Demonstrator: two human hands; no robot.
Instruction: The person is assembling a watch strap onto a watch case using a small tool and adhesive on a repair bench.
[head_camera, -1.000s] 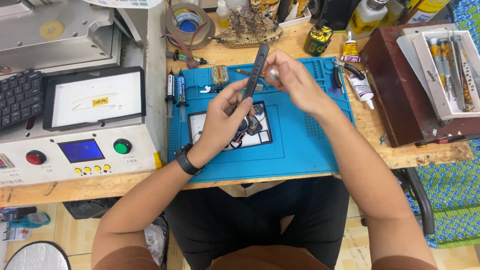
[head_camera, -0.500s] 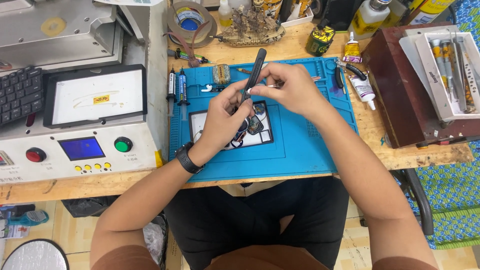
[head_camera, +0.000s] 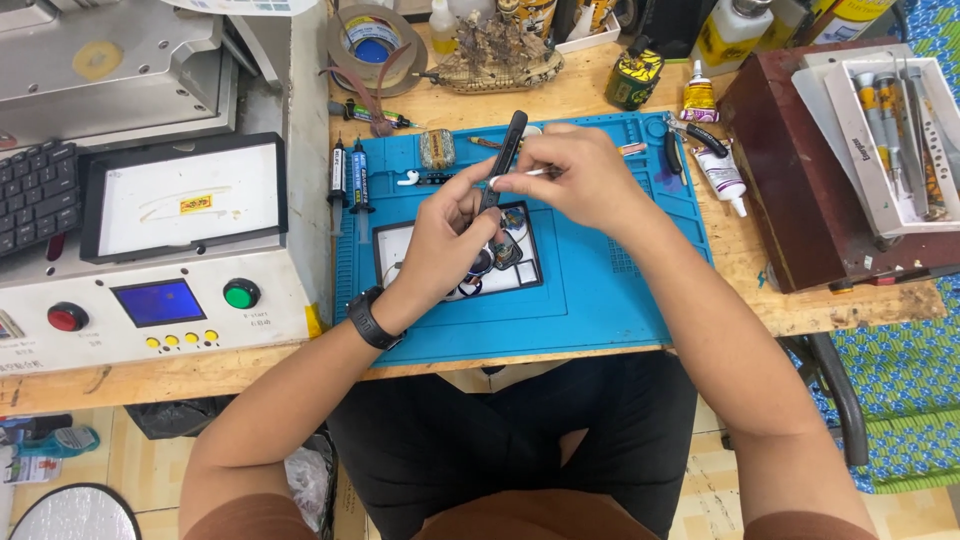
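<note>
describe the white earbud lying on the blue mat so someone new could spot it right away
Start at the blue mat in the middle of the wooden bench. Along its upper edge, right of two upright syringes, lies the white earbud. It is the only small, white, curved piece there, just left of the left hand.

So the main piece was a slim black bar-shaped tool (head_camera: 505, 160), long and narrow, held tilted with its top end leaning toward 1 o'clock and its lower end hidden in the left hand (head_camera: 450, 235). Against its middle sat a thin white stick (head_camera: 525, 174), lying nearly level and pointing toward 9 o'clock, pinched in the right hand (head_camera: 580, 175). Both hovered over the blue mat (head_camera: 600, 290) on the worktop, just above a small white tray (head_camera: 400, 250) at 6 o'clock from them.
</note>
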